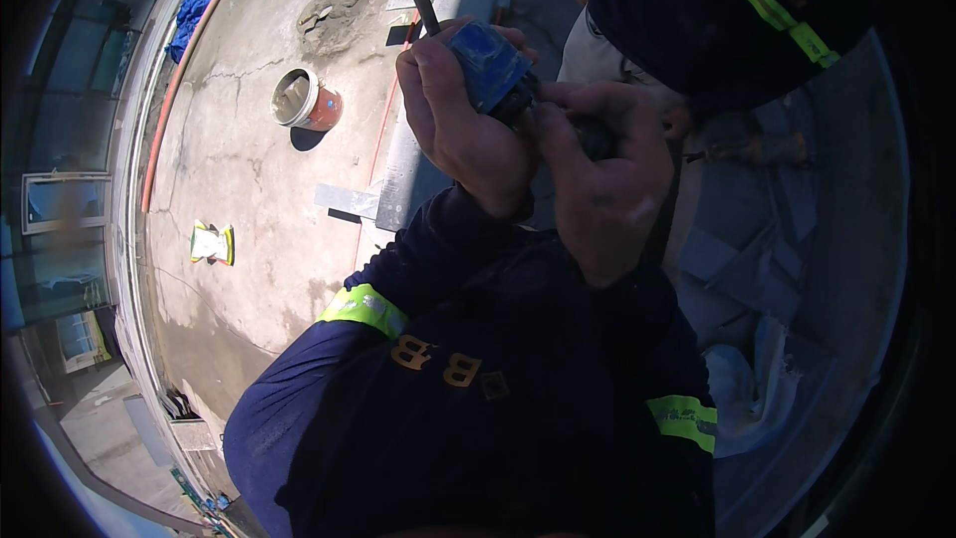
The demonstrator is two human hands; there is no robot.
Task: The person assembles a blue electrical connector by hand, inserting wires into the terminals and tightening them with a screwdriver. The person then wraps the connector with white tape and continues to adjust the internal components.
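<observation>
Raised in front of my chest, my left hand (466, 139) is wrapped round a scuffed blue boxy piece (488, 62) with black parts at its lower end. A dark stiff strip (423, 5) with a ragged, pale tip sticks up beyond the left fingers; whether it joins the blue piece is hidden. Touching the lower end of that piece, my right hand (612, 179) has its thumb and forefinger pinched together. A dark rounded part (594, 137) shows within the curled right fingers, and its kind is unclear in the shade.
Another person in a dark jacket (717, 30) with a reflective stripe is close at the upper right. Grey slabs (413, 174) lie below my hands. Further left are a bucket (324, 108), a mortar pile (337, 18), a small bag (212, 243) and an orange hose (174, 100).
</observation>
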